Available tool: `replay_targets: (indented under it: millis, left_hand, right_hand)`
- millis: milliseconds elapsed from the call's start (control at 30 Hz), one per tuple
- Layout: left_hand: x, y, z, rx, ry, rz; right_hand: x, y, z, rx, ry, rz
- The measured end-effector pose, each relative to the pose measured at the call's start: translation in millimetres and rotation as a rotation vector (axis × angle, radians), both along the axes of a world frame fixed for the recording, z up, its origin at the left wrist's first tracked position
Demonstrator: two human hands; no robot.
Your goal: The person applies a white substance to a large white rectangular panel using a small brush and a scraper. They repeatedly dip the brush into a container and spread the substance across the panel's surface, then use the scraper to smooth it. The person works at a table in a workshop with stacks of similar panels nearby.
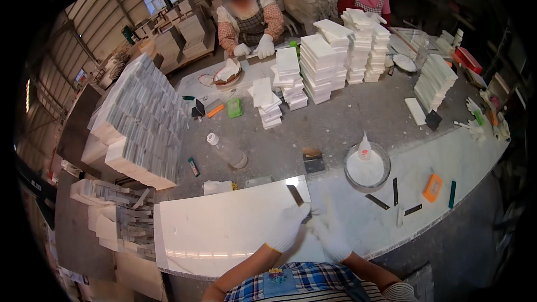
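Observation:
A white-gloved left hand [289, 226], mine, rests over the right end of a glossy white slab [218, 223]. Its fingers are drawn together near the slab's edge, by a small dark piece I cannot make out. Just beyond the fingertips is a flat dark blade [294, 194] on the slab; whether I touch it is unclear. My right hand [331, 237], also in a white glove, is close beside the left, its fingers blurred over the pale table surface. A round glass dish [386, 173] of white material, with a small white squeeze bottle [364, 148] in it, stands beyond my right hand.
Stacked white tiles [321, 61] stand across the table. A large block of stacked pieces [140, 128] rises at left. A clear bottle [229, 151] lies nearby. Loose dark blades [395, 191] and an orange tool [432, 187] lie at right. A gloved co-worker [251, 22] works opposite.

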State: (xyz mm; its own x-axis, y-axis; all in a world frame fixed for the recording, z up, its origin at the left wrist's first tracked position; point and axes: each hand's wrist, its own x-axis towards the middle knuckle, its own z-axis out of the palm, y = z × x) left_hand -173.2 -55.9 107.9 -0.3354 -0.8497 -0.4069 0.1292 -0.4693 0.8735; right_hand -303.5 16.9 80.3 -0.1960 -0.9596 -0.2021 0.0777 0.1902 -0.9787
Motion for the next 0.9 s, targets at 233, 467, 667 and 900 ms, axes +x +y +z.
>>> replay_targets:
  millis: [233,467,667,900]
  left_hand:
    - [43,0,6,0.08,-0.138,-0.2]
    - [50,37,1,0.113,-0.152,-0.313]
    - [58,48,-19,0.117,-0.028,-0.282]
    - [60,58,-40,0.246,0.006,-0.267]
  right_hand:
    - [-117,37,-65,0.009,1.192,-0.242]
    - [-137,36,-41,0.176,1.584,-0.209]
    - [-114,59,-60,0.135,1.431,-0.139]
    - [-86,103,-83,0.069,1.431,-0.208]
